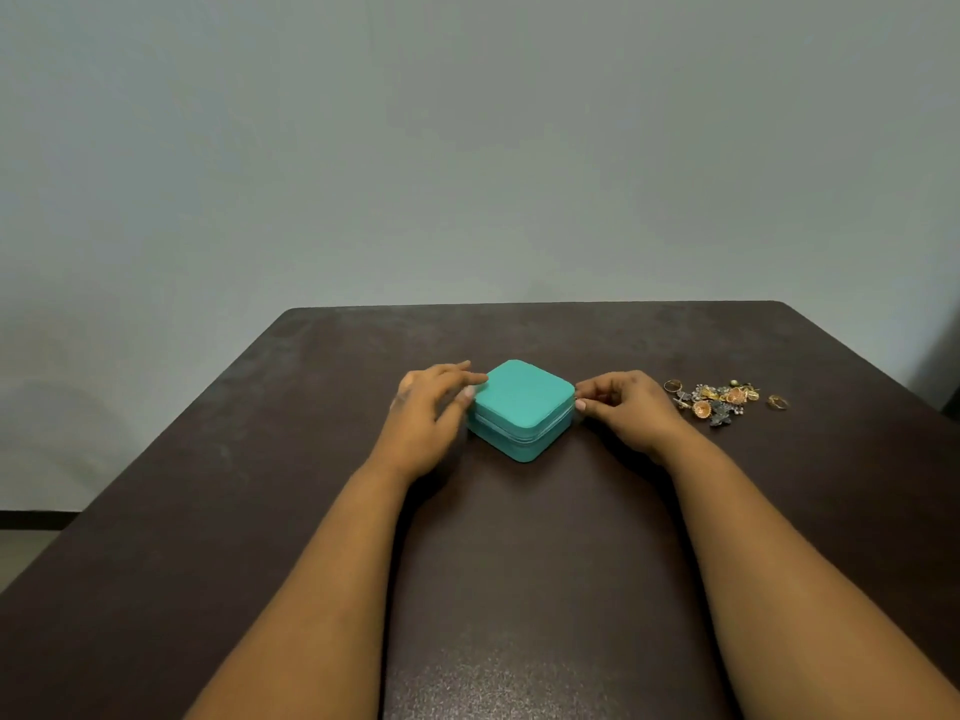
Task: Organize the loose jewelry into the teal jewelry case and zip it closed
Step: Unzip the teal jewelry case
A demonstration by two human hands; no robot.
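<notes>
Roughly midway between the left and right edges of the dark brown counter (311,459), somewhat nearer its far edge than its near one, sat the small square teal jewelry case (522,407) with rounded corners. It was turned so that one corner pointed toward the near edge, and its lid lay down on the base, with the pale zipper line running around the sides. The left hand (428,413) rested against the case's left side, its fingers fairly straight and loosely spread, the fingertips touching the lid's left edge. The right hand (621,405) was at the case's right corner, fingers curled inward with the thumb and forefinger brought close together at the zipper line; whether they actually pinched a zipper pull was too small to tell. Both bare forearms reached in from the near edge. Toward the right edge of the counter, just beyond the right hand and apart from the case, lay the loose pile of gold and silver-toned jewelry (724,400), with a gold ring (777,402) lying slightly separate on its right.
</notes>
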